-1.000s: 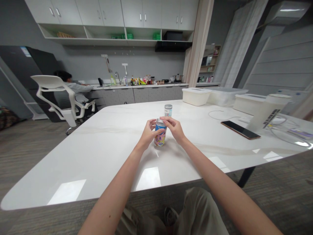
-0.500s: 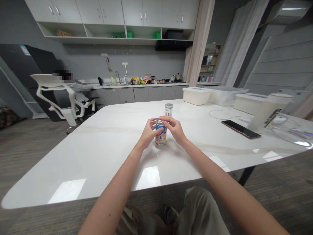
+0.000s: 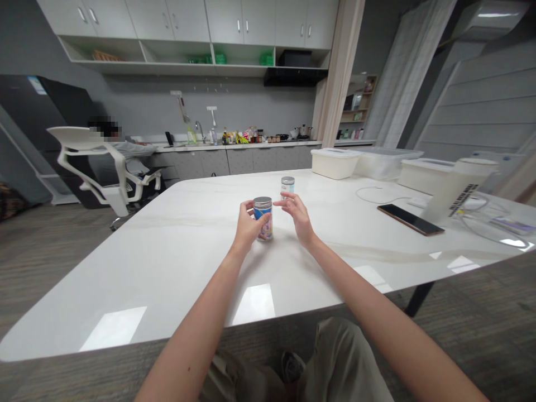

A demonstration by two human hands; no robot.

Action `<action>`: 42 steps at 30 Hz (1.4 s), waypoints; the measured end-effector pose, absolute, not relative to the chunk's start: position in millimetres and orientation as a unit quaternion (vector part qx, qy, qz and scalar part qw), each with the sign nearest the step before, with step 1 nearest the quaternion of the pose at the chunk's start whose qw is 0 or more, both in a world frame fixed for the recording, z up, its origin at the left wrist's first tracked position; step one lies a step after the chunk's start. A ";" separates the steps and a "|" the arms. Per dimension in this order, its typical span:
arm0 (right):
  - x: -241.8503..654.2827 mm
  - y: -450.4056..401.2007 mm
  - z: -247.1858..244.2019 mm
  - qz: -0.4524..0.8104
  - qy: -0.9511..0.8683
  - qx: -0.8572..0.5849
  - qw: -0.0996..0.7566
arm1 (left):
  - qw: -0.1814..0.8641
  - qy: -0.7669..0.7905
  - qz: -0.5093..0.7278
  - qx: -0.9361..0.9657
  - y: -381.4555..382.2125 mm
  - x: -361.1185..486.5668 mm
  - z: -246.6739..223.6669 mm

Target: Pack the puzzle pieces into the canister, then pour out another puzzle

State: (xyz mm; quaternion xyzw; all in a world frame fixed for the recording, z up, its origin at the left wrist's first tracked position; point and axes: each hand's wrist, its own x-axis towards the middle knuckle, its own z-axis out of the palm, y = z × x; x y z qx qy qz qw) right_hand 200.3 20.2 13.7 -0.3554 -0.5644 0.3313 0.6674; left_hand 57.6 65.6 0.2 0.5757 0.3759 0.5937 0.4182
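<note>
A clear jar (image 3: 264, 223) with a silver screw lid and a blue label, colourful bits showing inside, stands upright near the middle of the table. My left hand (image 3: 248, 224) is wrapped round its left side, thumb across the front. To the right of the jar, my right hand (image 3: 298, 216) is apart from it, fingers spread and nothing in them. Behind my right hand stands a second jar (image 3: 287, 185), with a silver lid and a pale label; its lower part is hidden by my fingers.
On the white table (image 3: 180, 245), a phone (image 3: 410, 219), a cream tumbler (image 3: 458, 190) and white cables lie to the right. Lidded plastic boxes (image 3: 335, 164) line the far right edge. Beyond the table, a person sits on a white chair (image 3: 121, 173) by the counter.
My right hand has come off the jar's lid and moved slightly right. The jar, in my left hand, has shifted a little to the left and away from me.
</note>
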 end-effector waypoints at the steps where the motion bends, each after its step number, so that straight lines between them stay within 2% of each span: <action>1: 200.1 20.7 12.8 0.331 -0.563 -0.357 0.668 | 0.406 0.389 0.604 0.565 67.8 56.4 -0.4; 8: 197.2 22.1 9.5 0.372 -0.573 -0.346 0.643 | 0.402 0.362 0.585 0.605 73.4 54.2 -5.2; 14: 203.5 18.3 15.6 0.309 -0.539 -0.373 0.689 | 0.404 0.362 0.578 0.609 73.5 54.5 -5.7; 17: 201.1 20.3 16.1 0.318 -0.543 -0.380 0.678 | 0.398 0.357 0.575 0.619 73.7 54.8 -5.9; 19: 198.1 23.1 14.2 0.330 -0.549 -0.395 0.659 | 0.366 0.361 0.585 0.627 73.3 55.4 -6.8; 23: 195.7 31.2 6.4 0.341 -0.545 -0.425 0.637 | 0.236 0.429 0.623 0.609 70.8 53.6 -8.3; 26: 196.8 36.6 0.0 0.340 -0.530 -0.465 0.622 | 0.187 0.522 0.578 0.599 67.8 48.8 -7.1; 28: 197.2 38.5 -2.8 0.343 -0.522 -0.492 0.607 | 0.227 0.558 0.485 0.634 65.5 46.3 -5.3; 32: 197.1 39.1 -4.2 0.345 -0.515 -0.518 0.590 | 0.395 0.517 0.325 0.686 61.6 46.0 -1.8; 35: 197.3 38.6 -3.7 0.344 -0.511 -0.534 0.580 | 0.454 0.503 0.330 0.657 61.5 45.4 0.0; 42: 197.8 37.8 -4.5 0.360 -0.505 -0.558 0.551 | 0.440 0.545 0.361 0.616 70.8 39.5 -3.3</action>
